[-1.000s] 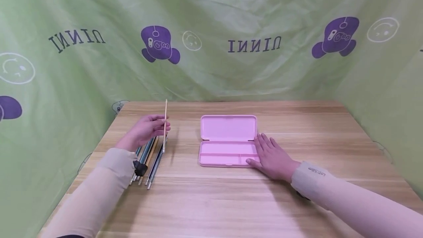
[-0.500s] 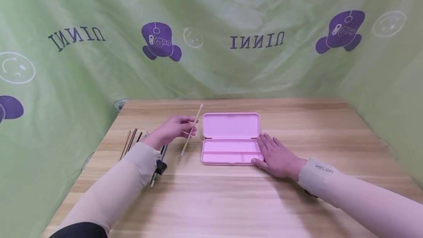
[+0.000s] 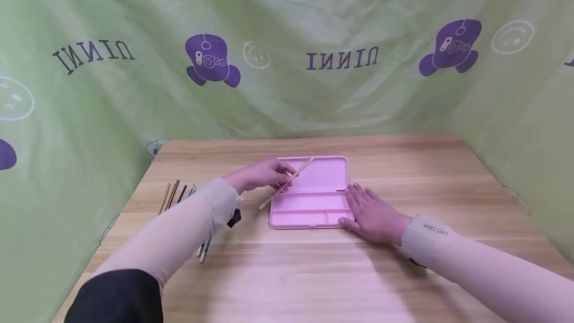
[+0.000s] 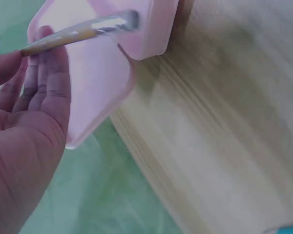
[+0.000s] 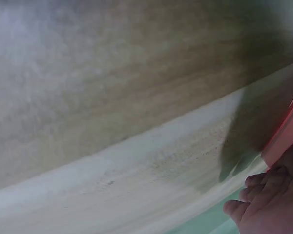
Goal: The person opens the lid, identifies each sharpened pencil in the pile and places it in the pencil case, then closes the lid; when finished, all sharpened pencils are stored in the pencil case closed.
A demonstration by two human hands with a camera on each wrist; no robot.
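My left hand [image 3: 268,173] pinches a wood-coloured pencil [image 3: 287,183] between thumb and fingers. The pencil slants over the left part of an open pink pencil case [image 3: 299,227], whose lid lies back, away from me. In the left wrist view, the pencil's silvery ferrule end [image 4: 110,24] points right, and the case's lid [image 4: 95,83] shows behind the fingers. Flat and with straight fingers, my right hand [image 3: 374,216] rests along the case's right side, thumb at the front right corner. The right wrist view catches these fingers [image 5: 263,195] beside the case's reddish-looking edge [image 5: 285,134].
Several more pencils [image 3: 168,196] lie on the wooden table [image 3: 287,273] at the left, partly hidden under my left forearm. Dividers [image 3: 299,210] split the case into 3 compartments. A green printed curtain [image 3: 287,103] hangs behind the table and along its sides.
My left hand has carried the pencil rightward from the pencil pile to over the case, and the pencil has tilted from near upright to a slant. My right hand has stayed by the case.
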